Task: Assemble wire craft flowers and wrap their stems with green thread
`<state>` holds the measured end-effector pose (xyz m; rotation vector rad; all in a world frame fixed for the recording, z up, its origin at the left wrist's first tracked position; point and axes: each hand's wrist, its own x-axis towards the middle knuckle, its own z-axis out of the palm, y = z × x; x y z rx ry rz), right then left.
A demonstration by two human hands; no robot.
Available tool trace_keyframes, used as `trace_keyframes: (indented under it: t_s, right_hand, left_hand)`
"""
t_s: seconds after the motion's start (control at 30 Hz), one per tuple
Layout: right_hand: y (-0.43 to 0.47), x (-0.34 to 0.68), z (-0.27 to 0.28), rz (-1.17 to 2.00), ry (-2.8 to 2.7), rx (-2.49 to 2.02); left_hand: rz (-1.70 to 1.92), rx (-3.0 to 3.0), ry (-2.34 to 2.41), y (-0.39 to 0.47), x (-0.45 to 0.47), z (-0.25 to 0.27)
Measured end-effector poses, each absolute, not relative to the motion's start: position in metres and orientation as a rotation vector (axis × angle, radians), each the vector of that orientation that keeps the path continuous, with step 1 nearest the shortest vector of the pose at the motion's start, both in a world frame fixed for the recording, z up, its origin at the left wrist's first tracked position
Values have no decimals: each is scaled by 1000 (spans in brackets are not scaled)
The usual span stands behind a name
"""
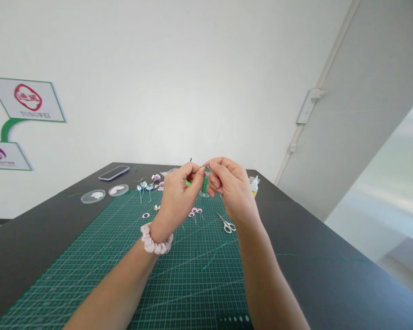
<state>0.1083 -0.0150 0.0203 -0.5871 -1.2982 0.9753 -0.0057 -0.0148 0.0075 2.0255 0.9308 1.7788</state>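
**Desk:** Head view, what do the hands have?

**Photographer:** Both are raised above a dark tabletop [313, 256]. The left hand [179, 192] and the right hand [229, 185] meet fingertip to fingertip, each grip pinched narrow on a thin green wire [203, 167] held between them. A bright green bit [187, 183] shows under the left fingers; what it is cannot be told. The left wrist wears a ruffled pale pink scrunchie [155, 239].

**Desk:** Materials and shapes?

**Photographer:** A green cutting mat [89, 266] with a fine white grid lies flat on the matte black top. On it, small scissors [227, 223] with white handles lie just below the right hand. Tiny pink looped petal pieces [196, 212] sit beside the left wrist. Pale blue and lilac flowers [150, 184] on thin stems lie farther back. Two clear round lids [105, 193] rest off the mat's left edge, and a smartphone [114, 173] lies face up behind them.

**Desk:** Anything hidden?

**Photographer:** A green spool [205, 185] stands behind the fingers, mostly covered. A white glue bottle [254, 185] peeks out past the right hand. Both forearms are cut off by the bottom edge. Loose green thread [211, 258] trails on the mat. The wire's ends vanish inside the fingers.
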Motion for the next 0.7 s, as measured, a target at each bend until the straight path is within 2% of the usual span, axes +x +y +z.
trace_keyframes:
  t_s: [0.37,0.7]
  right_hand:
    - [-13,109,17,836,-1351,-721]
    - [-16,108,20,752,-1325,-721]
  left_hand:
    - [2086,2570,1107,-6,-4,-3]
    - [2051,2587,1080,-7,-3,-5]
